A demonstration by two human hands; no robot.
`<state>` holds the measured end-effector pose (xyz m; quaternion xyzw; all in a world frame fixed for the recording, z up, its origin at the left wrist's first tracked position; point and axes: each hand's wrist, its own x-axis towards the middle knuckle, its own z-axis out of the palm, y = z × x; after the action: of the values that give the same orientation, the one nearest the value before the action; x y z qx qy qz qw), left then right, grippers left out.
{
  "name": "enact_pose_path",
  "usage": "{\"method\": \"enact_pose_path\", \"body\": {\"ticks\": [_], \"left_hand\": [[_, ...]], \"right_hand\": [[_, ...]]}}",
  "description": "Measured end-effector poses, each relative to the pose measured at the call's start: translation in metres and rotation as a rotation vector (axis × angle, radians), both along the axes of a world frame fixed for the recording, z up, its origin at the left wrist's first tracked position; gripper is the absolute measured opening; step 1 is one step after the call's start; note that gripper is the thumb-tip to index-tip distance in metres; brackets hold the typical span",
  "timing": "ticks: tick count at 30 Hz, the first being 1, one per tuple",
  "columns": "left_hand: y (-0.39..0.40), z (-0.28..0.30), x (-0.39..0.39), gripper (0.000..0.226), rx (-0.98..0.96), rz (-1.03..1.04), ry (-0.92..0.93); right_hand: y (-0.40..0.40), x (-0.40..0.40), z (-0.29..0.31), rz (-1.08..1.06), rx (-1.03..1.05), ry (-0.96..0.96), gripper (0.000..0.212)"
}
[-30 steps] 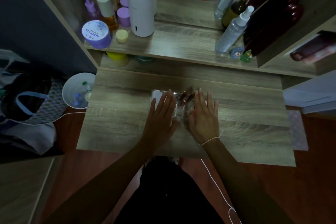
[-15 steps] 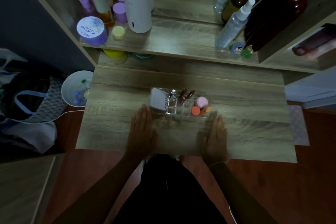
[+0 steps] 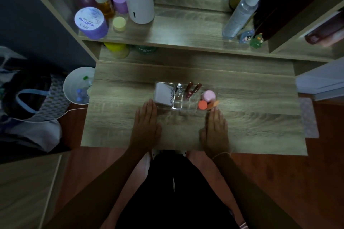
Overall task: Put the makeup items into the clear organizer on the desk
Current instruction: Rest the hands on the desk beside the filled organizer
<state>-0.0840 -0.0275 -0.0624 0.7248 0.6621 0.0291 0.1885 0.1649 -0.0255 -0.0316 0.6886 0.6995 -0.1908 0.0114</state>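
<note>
Now both hands are laid flat, palms down and fingers extended, on the wooden desk, and nothing is gripped by either. The left hand is placed just in front of the left end of the clear organizer, its fingertips at or almost at the organizer's near corner; whether contact is made cannot be told. The right hand is placed just in front of the organizer's right end, its fingertips close to the near wall.

The organizer is set on the desk, near its middle. Its left compartment is filled by a white compact case with grey lettering. Two dark red lip tubes are leaned in the middle slots. At the right end a pink round jar, an orange-red cap and an orange sponge are held together.

Behind the organizer, a raised shelf is crowded with bottles and jars.
</note>
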Motion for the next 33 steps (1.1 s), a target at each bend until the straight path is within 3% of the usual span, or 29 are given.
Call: {"method": "enact_pose_path", "body": {"ticks": [18, 33], "left_hand": [[0.021, 0.014, 0.019, 0.067, 0.001, -0.117, -0.026], [0.057, 0.022, 0.103, 0.07, -0.008, -0.09, -0.062]], "right_hand": [[0.019, 0.027, -0.009, -0.074, 0.058, -0.008, 0.067], [0.055, 0.115, -0.008, -0.051, 0.013, -0.018, 0.064]]}}
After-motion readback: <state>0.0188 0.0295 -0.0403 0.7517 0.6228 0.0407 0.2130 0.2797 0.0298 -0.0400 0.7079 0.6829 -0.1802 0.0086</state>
